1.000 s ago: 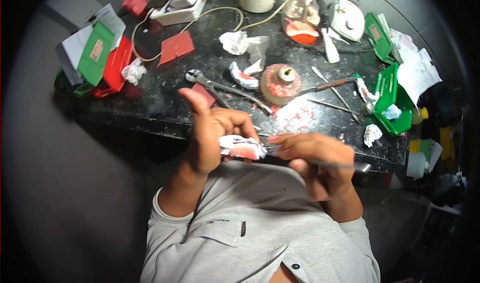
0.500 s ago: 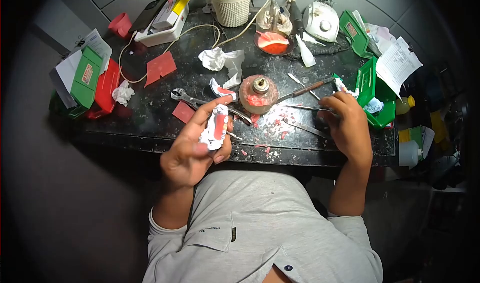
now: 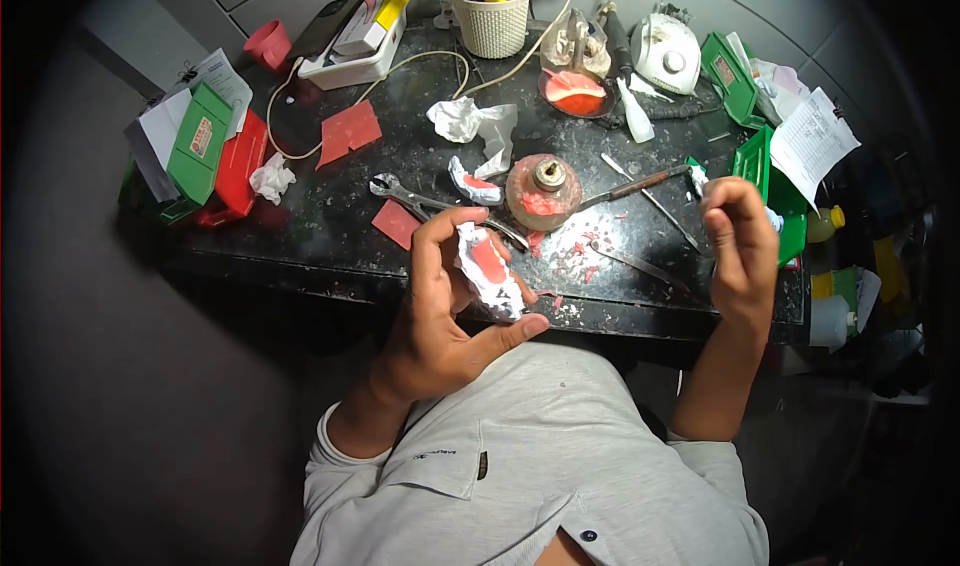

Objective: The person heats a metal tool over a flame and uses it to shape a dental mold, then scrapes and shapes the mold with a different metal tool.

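Observation:
My left hand (image 3: 450,316) grips a white plaster dental cast (image 3: 488,266) with a red wax strip along it, fingers behind and thumb at its lower end. My right hand (image 3: 742,246) is raised over the bench's right side, fingers curled toward the thumb; what they hold, if anything, cannot be made out. A second cast piece with red wax (image 3: 475,183) lies just beyond my left hand. To its right stands a glass spirit burner (image 3: 543,192) with red wax on it. A wooden-handled wax knife (image 3: 640,183), a thin white-tipped tool (image 3: 655,204) and a metal spatula (image 3: 635,261) lie between the burner and my right hand.
Wax and plaster scraps (image 3: 580,251) litter the black bench (image 3: 300,266). Pliers (image 3: 410,196) and red wax sheets (image 3: 350,131) lie left. Behind are a white basket (image 3: 493,26) and a dish of red wax (image 3: 575,96). Green boxes (image 3: 790,201) stand right, a red box (image 3: 235,171) left.
My left hand has turned the cast and shifted right, its thumb now at the lower end. My right hand has lifted from the tools; a thin metal tool near it no longer shows on the bench.

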Demonstrator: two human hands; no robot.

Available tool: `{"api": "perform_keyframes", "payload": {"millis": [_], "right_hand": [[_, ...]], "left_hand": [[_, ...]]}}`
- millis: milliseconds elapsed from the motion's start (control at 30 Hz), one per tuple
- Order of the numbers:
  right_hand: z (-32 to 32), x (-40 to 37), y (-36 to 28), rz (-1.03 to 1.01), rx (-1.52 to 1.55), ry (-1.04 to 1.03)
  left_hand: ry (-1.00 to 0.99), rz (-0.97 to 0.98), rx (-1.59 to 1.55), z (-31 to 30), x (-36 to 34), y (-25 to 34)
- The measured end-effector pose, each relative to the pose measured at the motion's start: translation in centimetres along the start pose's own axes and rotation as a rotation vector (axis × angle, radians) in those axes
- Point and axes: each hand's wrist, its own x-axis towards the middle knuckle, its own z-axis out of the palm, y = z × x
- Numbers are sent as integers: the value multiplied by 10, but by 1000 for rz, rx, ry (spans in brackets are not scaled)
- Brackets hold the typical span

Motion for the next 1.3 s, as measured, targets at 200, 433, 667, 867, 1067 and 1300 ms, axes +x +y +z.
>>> {"api": "perform_keyframes", "payload": {"millis": [200, 433, 667, 867, 1067, 1300], "right_hand": [[22, -8, -19, 124, 744, -49], [56, -13, -20, 321, 911, -90], [65, -15, -34, 367, 861, 0], [82, -33, -47, 13, 743, -118], [82, -23, -59, -345, 204, -244], [97, -33, -56, -357, 157, -192]], "left_hand": [[35, 140, 228, 6, -1, -9], [70, 157, 262, 9, -2, -9], [83, 213, 300, 10, -1, -14], [61, 318, 371, 13, 2, -16], [101, 371, 370, 12, -3, -22], [160, 393, 508, 16, -6, -21]]}}
